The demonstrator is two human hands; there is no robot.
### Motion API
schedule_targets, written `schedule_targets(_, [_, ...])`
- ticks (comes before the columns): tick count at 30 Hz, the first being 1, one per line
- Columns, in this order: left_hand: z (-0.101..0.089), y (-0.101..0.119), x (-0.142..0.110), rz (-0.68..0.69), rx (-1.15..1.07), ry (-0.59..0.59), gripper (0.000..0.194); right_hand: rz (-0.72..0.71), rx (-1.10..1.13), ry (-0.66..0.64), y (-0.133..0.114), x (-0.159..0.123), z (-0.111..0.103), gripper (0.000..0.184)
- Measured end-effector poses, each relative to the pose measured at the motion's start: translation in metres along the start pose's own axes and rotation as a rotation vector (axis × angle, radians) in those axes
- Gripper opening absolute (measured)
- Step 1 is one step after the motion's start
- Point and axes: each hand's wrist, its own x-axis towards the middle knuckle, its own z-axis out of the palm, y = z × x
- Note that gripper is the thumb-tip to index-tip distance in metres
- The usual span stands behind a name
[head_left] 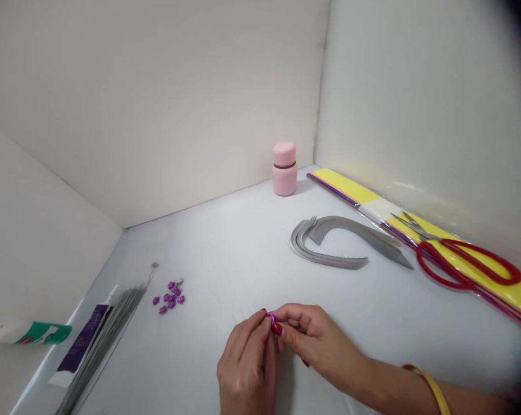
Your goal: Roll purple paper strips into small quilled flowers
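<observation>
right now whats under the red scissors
The red-handled scissors lie across a wrapped pack of yellow paper strips, the lower handle loop reaching onto the white surface. The strips directly beneath the blades and handles are covered and can't be seen.

Left hand (245, 369) and right hand (314, 340) close together, fingertips (276, 329) pinched, right forearm (399, 383) angling in from the side.

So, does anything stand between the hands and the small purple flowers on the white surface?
Nothing visible stands in the way. The left hand and right hand pinch a small purple piece, and only white surface lies between them and the purple flowers.
</observation>
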Motion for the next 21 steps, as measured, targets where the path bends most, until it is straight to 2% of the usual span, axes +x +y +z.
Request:
schedule_targets(1, [0.000,-0.001,-0.001,0.014,-0.007,-0.023,0.028,0.011,-0.003,0.004,0.000,0.000,0.000,0.021])
schedule_targets(3, [0.000,-0.001,-0.002,-0.066,-0.076,-0.019,0.029,0.036,-0.010,0.021,0.000,0.001,-0.002,0.024])
schedule_targets(7, [0.001,0.005,-0.001,-0.485,-0.329,0.057,0.018,0.086,-0.004,0.045,0.000,0.001,-0.004,0.026])
schedule_targets(10, [0.000,0.009,0.006,-0.725,-0.538,0.021,0.013,0.088,0.013,0.022,0.000,0.000,-0.004,0.025])
schedule_targets(16, [-0.010,0.006,0.020,-0.932,-0.833,-0.170,0.012,0.140,0.158,-0.051,-0.001,0.002,-0.007,0.025])
schedule_targets(21, [-0.008,0.000,0.016,-1.108,-0.998,-0.160,0.012,0.166,0.182,-0.102,-0.005,0.004,-0.009,0.027])
